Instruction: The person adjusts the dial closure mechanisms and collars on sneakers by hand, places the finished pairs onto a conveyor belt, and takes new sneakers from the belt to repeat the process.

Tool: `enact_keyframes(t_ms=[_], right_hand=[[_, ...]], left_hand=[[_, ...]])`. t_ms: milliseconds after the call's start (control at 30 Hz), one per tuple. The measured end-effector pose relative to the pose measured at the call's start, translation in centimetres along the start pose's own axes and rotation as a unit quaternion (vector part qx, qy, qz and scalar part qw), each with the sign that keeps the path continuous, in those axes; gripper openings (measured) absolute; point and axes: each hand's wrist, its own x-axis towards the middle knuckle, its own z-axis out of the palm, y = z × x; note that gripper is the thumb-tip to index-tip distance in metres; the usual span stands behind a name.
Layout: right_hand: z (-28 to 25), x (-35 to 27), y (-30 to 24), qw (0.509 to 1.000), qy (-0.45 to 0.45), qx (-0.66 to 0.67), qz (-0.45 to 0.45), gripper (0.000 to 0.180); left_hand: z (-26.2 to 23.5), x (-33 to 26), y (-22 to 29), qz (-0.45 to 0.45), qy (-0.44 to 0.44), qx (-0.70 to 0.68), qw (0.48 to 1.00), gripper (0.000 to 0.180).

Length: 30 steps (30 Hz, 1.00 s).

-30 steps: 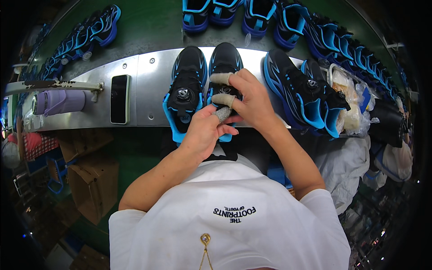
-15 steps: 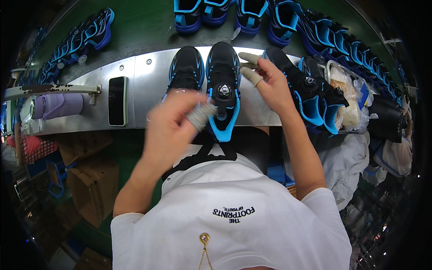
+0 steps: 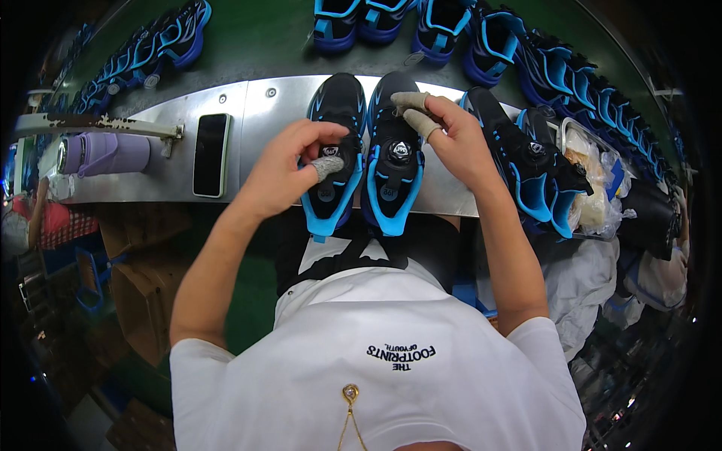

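Note:
Two black sports shoes with bright blue collars stand side by side before me, toes pointing away. Over the left shoe point(image 3: 331, 207) is my left hand point(image 3: 293, 161), its fingers curved and apart beside the round dial, the thumb in a grey wrap. My right hand point(image 3: 455, 139) reaches the right shoe point(image 3: 391, 197) from its outer side. Two of its fingers, in beige covers, come together at the shoe's lacing, above the round dial point(image 3: 401, 153); whatever is between their tips is too small to make out.
More shoes point(image 3: 519, 169) lean at the right, next to a metal tray point(image 3: 562, 139) of plastic-wrapped items. Shoe rows line the green surface beyond the metal ledge point(image 3: 259, 113). A phone point(image 3: 211, 155) and a purple bottle point(image 3: 113, 155) lie at left, below a chipped metal bar point(image 3: 98, 122).
My left hand, blurred before, has come to the left shoe's dial and uncovered the shoe's collar. My right fingertips have moved from beside the right shoe onto its lacing. The view has shifted slightly.

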Motion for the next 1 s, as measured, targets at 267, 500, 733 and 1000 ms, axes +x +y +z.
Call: enact_keyframes(t_ms=[267,500,733,1000], right_hand=[[0.7,0.7,-0.5,1.000,-0.015,-0.015,-0.007,0.025],[2.5,5.5,0.7,0.975,-0.068,-0.195,-0.082,0.032],[6.4,9.4,3.5,0.943,-0.115,-0.287,-0.127,0.048],[6.7,10.3,4.1,0.946,-0.122,-0.279,-0.109,0.050]], left_hand=[[0.2,-0.1,0.0,-0.009,0.029,-0.021,0.999,0.041],[1.2,-0.2,0.4,0.080,0.098,0.001,0.992,0.037],[-0.3,-0.3,-0.7,0.040,-0.045,-0.123,0.991,0.042],[0.7,0.1,-1.2,0.049,0.037,-0.108,0.992,0.038]])
